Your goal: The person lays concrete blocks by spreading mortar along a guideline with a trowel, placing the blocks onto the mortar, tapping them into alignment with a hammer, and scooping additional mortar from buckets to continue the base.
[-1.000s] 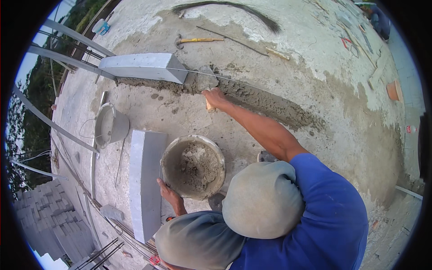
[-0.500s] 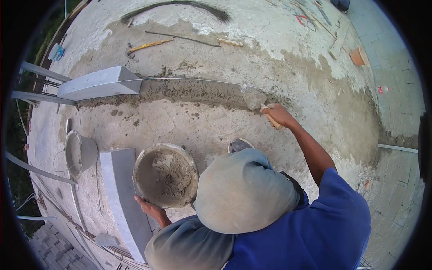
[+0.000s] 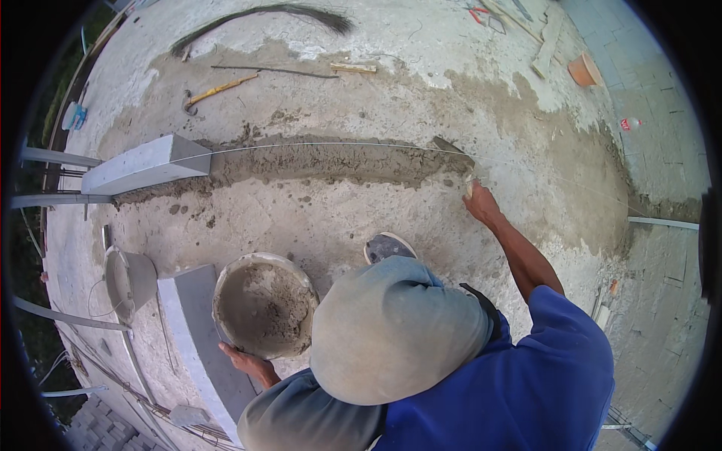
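Observation:
My right hand (image 3: 481,201) grips the handle of a trowel (image 3: 453,149), its tilted blade at the right end of a long strip of wet mortar (image 3: 316,164). A taut white string runs above the strip. A pale lightweight block (image 3: 147,167) sits on the strip's left end. Low at centre-left, my left hand (image 3: 247,363) grips the side of a round tub (image 3: 263,304) with mortar inside. A second pale block (image 3: 199,334) lies just left of the tub. My shoe (image 3: 389,248) shows beyond my knee.
A bucket (image 3: 128,286) stands left among metal bars. Farther back on the concrete floor (image 3: 421,105) lie a yellow-handled hammer (image 3: 222,90), a long bristle bundle (image 3: 259,19) and wood pieces (image 3: 353,68). An orange pot (image 3: 583,69) is at upper right, stacked blocks (image 3: 98,425) at lower left.
My right hand and trowel have moved rightward along the mortar strip, and the blade has turned more edge-on. My left hand stays on the tub. The whole view has shifted.

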Demonstrator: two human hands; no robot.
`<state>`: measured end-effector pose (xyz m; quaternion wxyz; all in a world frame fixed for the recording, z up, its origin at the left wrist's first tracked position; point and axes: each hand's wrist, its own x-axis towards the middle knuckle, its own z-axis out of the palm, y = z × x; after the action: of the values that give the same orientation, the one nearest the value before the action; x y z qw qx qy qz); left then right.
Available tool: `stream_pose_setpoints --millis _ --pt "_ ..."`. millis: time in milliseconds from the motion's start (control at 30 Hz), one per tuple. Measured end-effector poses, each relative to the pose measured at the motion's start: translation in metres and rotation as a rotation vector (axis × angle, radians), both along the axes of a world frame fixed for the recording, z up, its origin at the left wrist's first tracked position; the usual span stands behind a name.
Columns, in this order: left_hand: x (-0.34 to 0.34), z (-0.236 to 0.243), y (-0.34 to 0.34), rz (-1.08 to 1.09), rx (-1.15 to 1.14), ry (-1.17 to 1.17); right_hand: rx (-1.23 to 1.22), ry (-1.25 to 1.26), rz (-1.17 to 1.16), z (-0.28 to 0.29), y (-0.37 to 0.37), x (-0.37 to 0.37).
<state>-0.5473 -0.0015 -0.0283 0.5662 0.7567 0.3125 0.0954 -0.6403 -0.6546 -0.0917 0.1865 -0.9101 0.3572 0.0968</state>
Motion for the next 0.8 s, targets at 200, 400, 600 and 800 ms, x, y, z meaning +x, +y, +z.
stream_pose_setpoints --millis 200,400,600,800 --pt "0.021 0.05 -0.019 -0.065 0.047 -0.034 0.168 -0.07 0.075 0.095 0.088 0.053" --pt "0.076 0.088 -0.102 -0.371 0.135 -0.074 0.358 -0.13 0.799 0.162 0.187 0.093" --pt "0.073 0.111 -0.118 -0.562 0.326 0.069 0.343 0.092 1.123 0.11 0.297 0.163" --pt "0.078 0.107 -0.118 -0.456 0.283 -0.062 1.25 0.472 0.585 0.103 0.293 0.163"
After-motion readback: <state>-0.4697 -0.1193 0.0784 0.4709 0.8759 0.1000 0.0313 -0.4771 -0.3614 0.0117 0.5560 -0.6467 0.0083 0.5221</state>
